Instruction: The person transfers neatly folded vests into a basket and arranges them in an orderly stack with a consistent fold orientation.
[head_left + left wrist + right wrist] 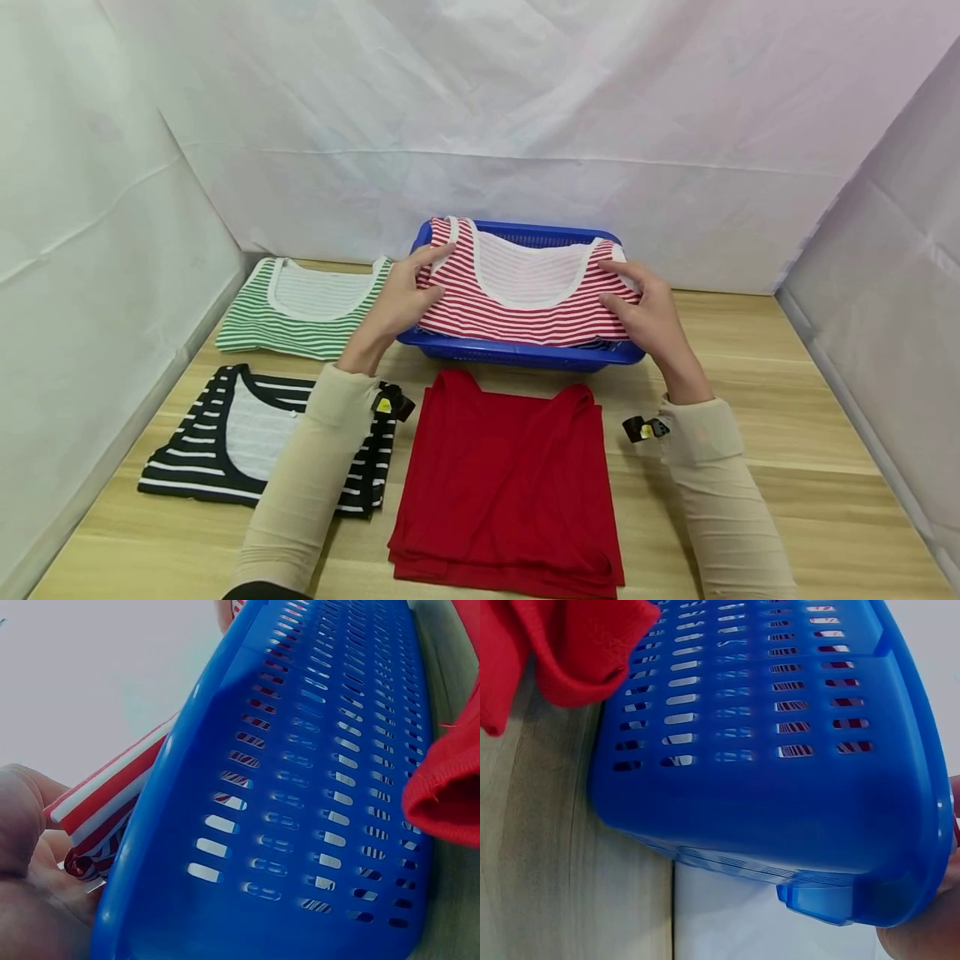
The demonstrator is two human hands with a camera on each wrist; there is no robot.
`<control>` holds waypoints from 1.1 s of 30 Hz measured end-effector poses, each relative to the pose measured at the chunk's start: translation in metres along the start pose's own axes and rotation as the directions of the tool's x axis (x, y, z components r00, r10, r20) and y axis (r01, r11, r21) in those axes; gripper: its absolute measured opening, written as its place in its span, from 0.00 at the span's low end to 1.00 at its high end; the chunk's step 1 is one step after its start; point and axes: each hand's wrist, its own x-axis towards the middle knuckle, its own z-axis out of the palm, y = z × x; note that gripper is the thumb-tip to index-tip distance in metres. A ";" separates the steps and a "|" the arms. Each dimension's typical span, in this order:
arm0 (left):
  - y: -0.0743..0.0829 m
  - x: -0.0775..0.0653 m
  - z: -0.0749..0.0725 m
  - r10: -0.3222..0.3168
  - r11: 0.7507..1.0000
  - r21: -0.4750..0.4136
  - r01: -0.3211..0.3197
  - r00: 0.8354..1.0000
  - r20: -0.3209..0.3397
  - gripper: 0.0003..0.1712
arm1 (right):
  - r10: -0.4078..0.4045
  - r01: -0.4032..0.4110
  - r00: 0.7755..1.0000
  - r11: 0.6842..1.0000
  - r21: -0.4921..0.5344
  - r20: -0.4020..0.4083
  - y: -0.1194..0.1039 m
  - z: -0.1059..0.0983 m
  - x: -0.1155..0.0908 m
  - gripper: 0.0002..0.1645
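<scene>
A folded red-and-white striped tank top lies in the mouth of a blue plastic basket, its white-trimmed neckline facing up. My left hand pinches the top's left side between thumb and fingers. On the opposite side, my right hand holds the right edge the same way. The left wrist view shows the striped fabric just above the basket rim, between the left thumb and fingers. From the right wrist, the basket's slotted wall hides most of the top, and only part of the right hand shows.
A folded red garment lies in front of the basket. To the left are a green-and-white striped top and a black-and-white striped top, both folded. White cloth walls enclose the wooden table at back and sides.
</scene>
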 end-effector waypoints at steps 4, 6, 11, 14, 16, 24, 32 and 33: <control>-0.001 0.001 0.002 0.001 1.000 0.020 -0.001 1.000 0.004 0.38 | 0.006 -0.006 1.000 1.000 -0.015 -0.002 0.000 0.001 -0.001 0.28; -0.002 0.001 0.003 0.001 1.000 0.031 -0.001 1.000 0.009 0.38 | 0.013 -0.013 1.000 1.000 -0.018 -0.001 0.000 0.000 -0.002 0.27; -0.003 0.001 0.005 -0.010 0.998 0.061 0.009 1.000 0.018 0.38 | 0.027 -0.027 1.000 1.000 -0.006 0.005 -0.004 -0.002 -0.004 0.28; -0.002 0.000 0.005 -0.012 0.997 0.071 0.011 1.000 0.021 0.37 | 0.028 -0.028 1.000 1.000 -0.002 0.012 -0.006 -0.002 -0.005 0.29; -0.001 -0.001 0.004 -0.012 0.997 0.077 0.010 1.000 0.021 0.37 | 0.024 -0.024 1.000 1.000 -0.013 0.017 -0.006 -0.001 -0.004 0.29; -0.001 -0.001 0.003 -0.022 0.994 0.111 0.020 1.000 0.015 0.37 | 0.008 -0.006 1.000 0.998 -0.055 0.028 -0.004 0.004 -0.003 0.29; 0.000 -0.001 0.005 -0.027 0.991 0.132 0.025 1.000 0.012 0.36 | -0.017 0.020 0.999 0.995 -0.101 0.029 -0.001 0.008 0.000 0.28; 0.000 -0.001 0.005 -0.027 0.991 0.135 0.024 1.000 0.014 0.36 | -0.021 0.024 0.999 0.994 -0.107 0.029 0.000 0.009 0.000 0.28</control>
